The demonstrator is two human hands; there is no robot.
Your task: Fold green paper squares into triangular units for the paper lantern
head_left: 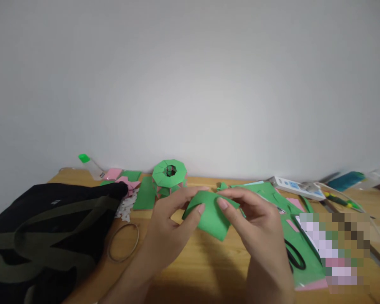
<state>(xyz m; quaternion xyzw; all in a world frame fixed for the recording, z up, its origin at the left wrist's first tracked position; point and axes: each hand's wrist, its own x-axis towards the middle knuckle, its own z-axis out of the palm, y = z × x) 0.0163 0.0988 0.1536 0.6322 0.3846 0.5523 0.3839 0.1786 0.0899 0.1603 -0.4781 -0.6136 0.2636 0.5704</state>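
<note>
A piece of green paper (213,217), bent into a curve, is held up above the middle of the wooden table (205,261). My left hand (174,230) pinches its left side, thumb on the near face and fingers behind. On its right side my right hand (256,219) grips it the same way, the thumb near the upper edge. Behind my hands stands a ring-shaped green paper model (170,173) with pink parts underneath. A green sheet (145,194) lies just left of that model.
Black cloth (50,236) covers the left side, beside a thin ring (123,242) and white scraps (126,207). A glue bottle (91,166) leans at the back left. On the right are green sheets (304,249), black scissors handles (296,255) and a power strip (299,188).
</note>
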